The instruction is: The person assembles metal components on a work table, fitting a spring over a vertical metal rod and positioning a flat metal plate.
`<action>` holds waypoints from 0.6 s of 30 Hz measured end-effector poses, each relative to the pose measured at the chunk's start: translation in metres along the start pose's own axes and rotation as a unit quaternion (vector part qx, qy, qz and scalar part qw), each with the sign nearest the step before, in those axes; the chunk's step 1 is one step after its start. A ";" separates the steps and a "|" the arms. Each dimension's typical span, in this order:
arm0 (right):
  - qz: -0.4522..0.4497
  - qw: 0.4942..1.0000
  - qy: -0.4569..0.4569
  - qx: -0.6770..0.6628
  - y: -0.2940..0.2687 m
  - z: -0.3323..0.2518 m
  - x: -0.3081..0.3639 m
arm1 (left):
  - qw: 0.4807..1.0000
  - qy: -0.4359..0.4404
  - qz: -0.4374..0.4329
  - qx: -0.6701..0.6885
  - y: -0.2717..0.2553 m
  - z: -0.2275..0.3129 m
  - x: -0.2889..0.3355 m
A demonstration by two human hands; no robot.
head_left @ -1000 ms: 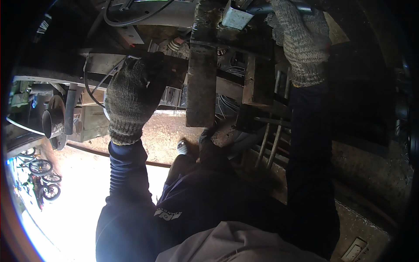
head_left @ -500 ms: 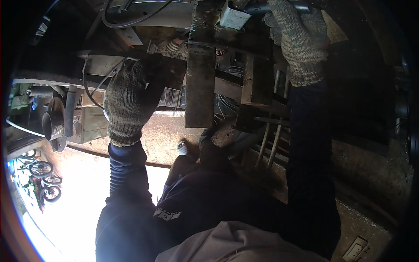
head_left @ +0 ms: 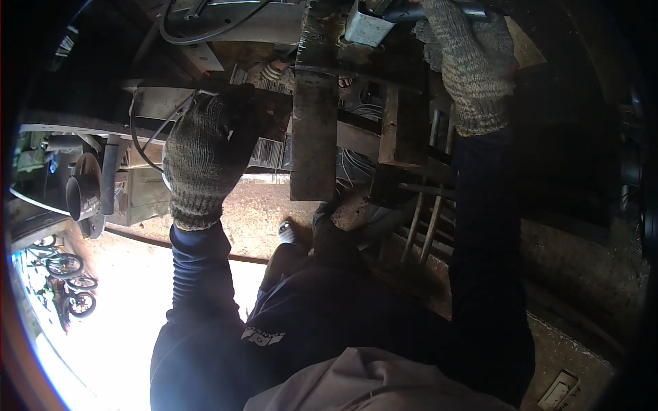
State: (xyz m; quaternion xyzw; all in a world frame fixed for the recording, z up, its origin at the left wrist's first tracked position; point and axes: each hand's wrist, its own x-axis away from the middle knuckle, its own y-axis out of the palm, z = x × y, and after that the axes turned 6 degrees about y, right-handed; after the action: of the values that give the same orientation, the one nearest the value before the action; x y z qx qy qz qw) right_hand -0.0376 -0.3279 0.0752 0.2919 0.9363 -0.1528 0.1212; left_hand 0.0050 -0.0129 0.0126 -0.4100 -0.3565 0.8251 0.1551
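My right hand, in a grey knitted glove, is closed around a grey metal pipe at the top right. Beside that pipe sits a pale square metal tube piece. My left hand, gloved the same way, is at a dark metal bar left of centre; deep shadow hides its fingers, so I cannot tell whether they grip the bar. Between my hands, a thick upright metal block stands out, with a second, shorter block to its right.
A thin cable loops beside my left hand. Farther left is a round metal pipe section. Metal rods stand below right. Another person's foot shows beyond the bar. Bicycles are outside at the lower left.
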 end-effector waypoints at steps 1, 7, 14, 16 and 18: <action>0.002 1.000 0.004 0.010 -0.004 -0.004 0.000 | 1.000 0.009 0.004 0.002 0.003 0.000 -0.002; 0.000 1.000 0.002 0.000 -0.004 -0.006 0.001 | 1.000 0.004 -0.001 -0.012 0.004 0.001 -0.003; 0.002 0.999 0.003 0.035 -0.009 -0.007 0.002 | 1.000 0.011 0.001 -0.006 0.006 -0.001 -0.004; -0.003 1.000 -0.008 0.029 -0.002 -0.003 0.002 | 1.000 0.004 -0.003 -0.019 0.002 -0.002 0.000; -0.003 0.999 -0.022 0.035 -0.002 -0.004 0.001 | 1.000 0.006 0.002 -0.027 0.003 -0.001 0.000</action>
State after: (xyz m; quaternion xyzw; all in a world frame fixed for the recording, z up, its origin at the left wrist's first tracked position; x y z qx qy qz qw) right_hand -0.0400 -0.3273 0.0785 0.2896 0.9286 -0.1917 0.1308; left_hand 0.0060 -0.0141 0.0099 -0.4196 -0.3767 0.8131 0.1444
